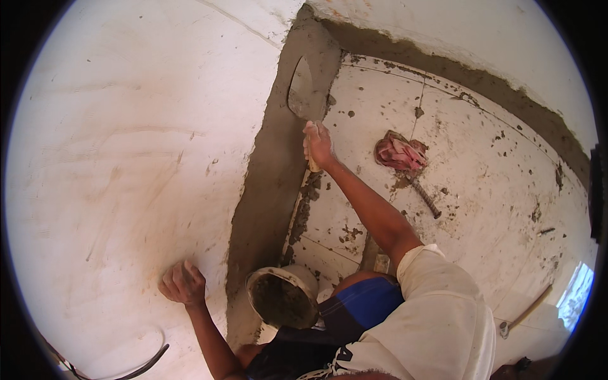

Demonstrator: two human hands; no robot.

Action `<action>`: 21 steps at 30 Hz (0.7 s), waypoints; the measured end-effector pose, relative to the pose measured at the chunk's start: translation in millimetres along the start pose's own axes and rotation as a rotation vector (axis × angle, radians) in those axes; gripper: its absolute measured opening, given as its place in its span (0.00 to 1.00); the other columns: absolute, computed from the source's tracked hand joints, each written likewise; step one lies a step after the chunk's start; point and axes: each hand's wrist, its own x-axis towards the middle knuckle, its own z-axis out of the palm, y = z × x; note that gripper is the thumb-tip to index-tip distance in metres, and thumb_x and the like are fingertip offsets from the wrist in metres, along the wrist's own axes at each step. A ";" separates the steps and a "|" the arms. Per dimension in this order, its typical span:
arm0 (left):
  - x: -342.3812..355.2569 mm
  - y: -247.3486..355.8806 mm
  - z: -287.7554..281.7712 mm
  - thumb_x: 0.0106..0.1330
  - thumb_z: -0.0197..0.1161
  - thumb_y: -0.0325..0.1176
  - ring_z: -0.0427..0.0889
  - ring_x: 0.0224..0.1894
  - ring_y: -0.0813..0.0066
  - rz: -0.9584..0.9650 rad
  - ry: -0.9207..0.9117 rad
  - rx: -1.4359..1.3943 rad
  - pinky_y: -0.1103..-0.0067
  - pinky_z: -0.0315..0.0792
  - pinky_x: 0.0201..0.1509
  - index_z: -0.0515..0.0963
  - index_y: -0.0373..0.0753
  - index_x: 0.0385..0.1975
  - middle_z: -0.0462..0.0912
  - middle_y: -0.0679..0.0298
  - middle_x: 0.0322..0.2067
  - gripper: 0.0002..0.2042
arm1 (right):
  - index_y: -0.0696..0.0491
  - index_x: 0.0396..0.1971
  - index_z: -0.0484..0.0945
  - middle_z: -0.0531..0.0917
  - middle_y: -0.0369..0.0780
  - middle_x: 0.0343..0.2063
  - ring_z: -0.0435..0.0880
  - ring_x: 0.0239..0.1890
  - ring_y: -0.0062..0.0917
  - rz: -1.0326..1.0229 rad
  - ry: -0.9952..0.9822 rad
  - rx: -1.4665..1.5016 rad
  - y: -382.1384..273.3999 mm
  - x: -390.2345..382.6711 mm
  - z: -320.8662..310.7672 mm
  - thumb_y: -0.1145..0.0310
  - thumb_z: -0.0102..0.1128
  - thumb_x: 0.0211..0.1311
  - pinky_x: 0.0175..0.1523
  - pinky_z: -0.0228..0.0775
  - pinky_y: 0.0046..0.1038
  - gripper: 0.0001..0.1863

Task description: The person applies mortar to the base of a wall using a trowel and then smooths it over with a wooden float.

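My right hand is wrapped round the light wooden handle of a trowel. The trowel's pointed metal blade lies against a band of wet grey mortar along the foot of the white wall. Off to the left, my left hand rests on the white wall, holding nothing I can see, its fingers bent and a little apart. Close to my legs stands a pale bucket tilted toward me, with grey mortar inside.
Mortar crumbs litter the pale tiled floor. A crumpled reddish cloth lies there beside a ribbed metal rod. At the lower right is a wooden-handled tool. A dark cable curves at the lower left. Mortar also edges the far wall.
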 end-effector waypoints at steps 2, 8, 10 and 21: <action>11.6 15.0 16.6 0.61 0.68 0.33 0.78 0.34 0.62 -0.014 0.050 -0.045 0.65 0.70 0.41 0.78 0.40 0.37 0.79 0.61 0.33 0.08 | 0.63 0.51 0.71 0.76 0.40 0.19 0.77 0.17 0.26 -0.245 0.284 -0.329 27.7 45.5 -43.8 0.46 0.47 0.73 0.22 0.72 0.30 0.29; 6.8 10.1 8.6 0.61 0.67 0.32 0.78 0.33 0.62 -0.027 0.011 -0.048 0.65 0.70 0.40 0.78 0.40 0.36 0.79 0.62 0.32 0.07 | 0.66 0.57 0.69 0.78 0.43 0.23 0.79 0.20 0.27 -0.129 0.290 -0.309 15.1 66.2 -52.4 0.46 0.45 0.73 0.25 0.74 0.31 0.33; 2.3 6.2 5.3 0.61 0.67 0.32 0.78 0.33 0.62 -0.030 0.006 -0.047 0.65 0.70 0.40 0.78 0.40 0.35 0.79 0.62 0.31 0.07 | 0.63 0.50 0.70 0.77 0.42 0.23 0.78 0.20 0.26 -0.014 0.227 -0.182 -3.4 57.1 -44.8 0.46 0.44 0.74 0.24 0.73 0.31 0.30; 6.2 11.9 11.6 0.61 0.67 0.32 0.77 0.32 0.61 -0.041 0.029 -0.072 0.65 0.70 0.40 0.78 0.40 0.35 0.79 0.61 0.31 0.07 | 0.53 0.36 0.69 0.73 0.38 0.19 0.72 0.16 0.25 0.223 -0.008 0.350 -28.8 -1.6 -26.7 0.47 0.44 0.72 0.20 0.71 0.30 0.22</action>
